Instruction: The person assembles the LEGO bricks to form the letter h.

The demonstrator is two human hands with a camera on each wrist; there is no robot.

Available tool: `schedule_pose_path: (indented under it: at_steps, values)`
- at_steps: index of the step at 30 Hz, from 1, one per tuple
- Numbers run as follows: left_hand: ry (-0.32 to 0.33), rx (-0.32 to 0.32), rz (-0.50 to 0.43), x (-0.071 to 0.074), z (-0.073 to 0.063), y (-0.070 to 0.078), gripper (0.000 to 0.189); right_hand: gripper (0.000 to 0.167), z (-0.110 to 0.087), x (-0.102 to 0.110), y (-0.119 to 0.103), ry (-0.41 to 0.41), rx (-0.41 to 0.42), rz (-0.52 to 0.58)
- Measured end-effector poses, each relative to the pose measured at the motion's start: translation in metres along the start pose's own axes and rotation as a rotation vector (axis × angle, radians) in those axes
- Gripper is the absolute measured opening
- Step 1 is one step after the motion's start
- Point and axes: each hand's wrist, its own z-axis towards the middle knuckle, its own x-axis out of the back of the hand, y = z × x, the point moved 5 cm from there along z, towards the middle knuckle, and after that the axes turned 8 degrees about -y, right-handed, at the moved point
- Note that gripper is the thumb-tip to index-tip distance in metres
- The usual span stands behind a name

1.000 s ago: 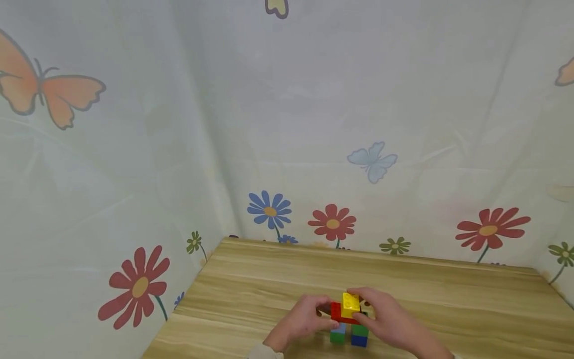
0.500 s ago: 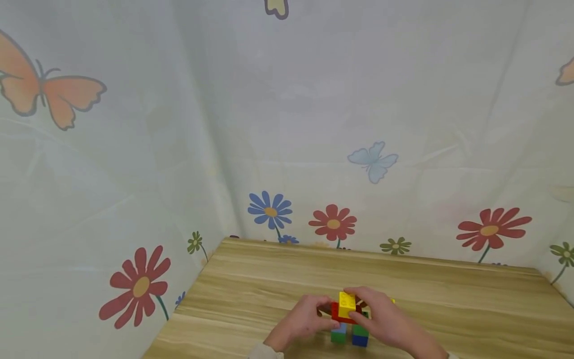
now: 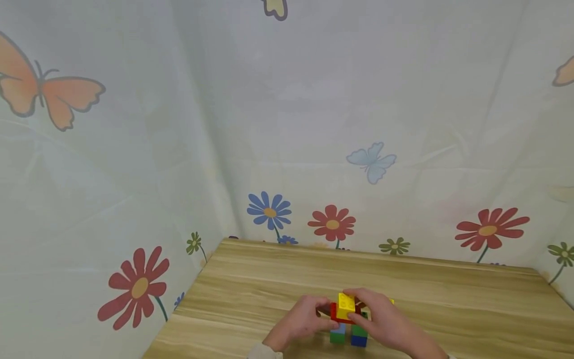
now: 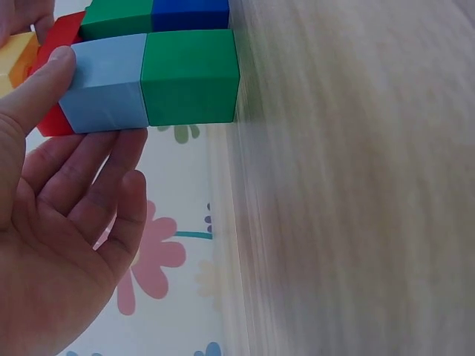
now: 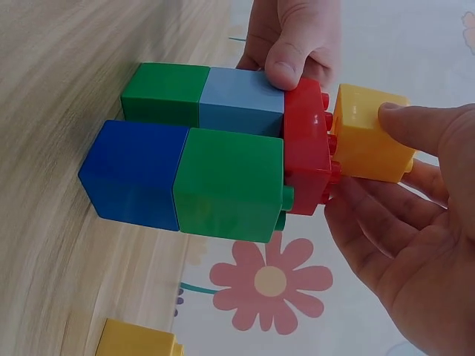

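Two short stacks stand side by side on the table: a light blue brick (image 4: 107, 81) on a green brick (image 4: 191, 76), and another green brick (image 5: 230, 182) on a dark blue brick (image 5: 137, 174). A red brick (image 5: 306, 148) bridges their tops, leaving some studs of the nearer green brick exposed. My left hand (image 3: 307, 316) pinches the light blue brick close to the red one, thumb on the near side and fingers behind. My right hand (image 3: 381, 316) holds a yellow brick (image 5: 371, 133) between thumb and fingers, right at the red brick's studs.
A second yellow brick (image 5: 137, 340) lies on the wooden table (image 3: 269, 269), partly hidden behind my right hand in the head view. A pale flowered cloth (image 3: 291, 124) hangs behind the table and along its left side.
The yellow brick in my right hand has shifted slightly left over the red brick. The other yellow brick now shows beyond that hand. My left hand stays put.
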Motion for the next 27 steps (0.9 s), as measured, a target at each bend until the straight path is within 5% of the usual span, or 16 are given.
schedule_pose_path:
  at_steps: [27]
  values:
    - [-0.020,-0.005,-0.010,-0.001,0.001,-0.001,0.023,0.043,0.014,-0.005,-0.006,-0.006,0.034,-0.024]
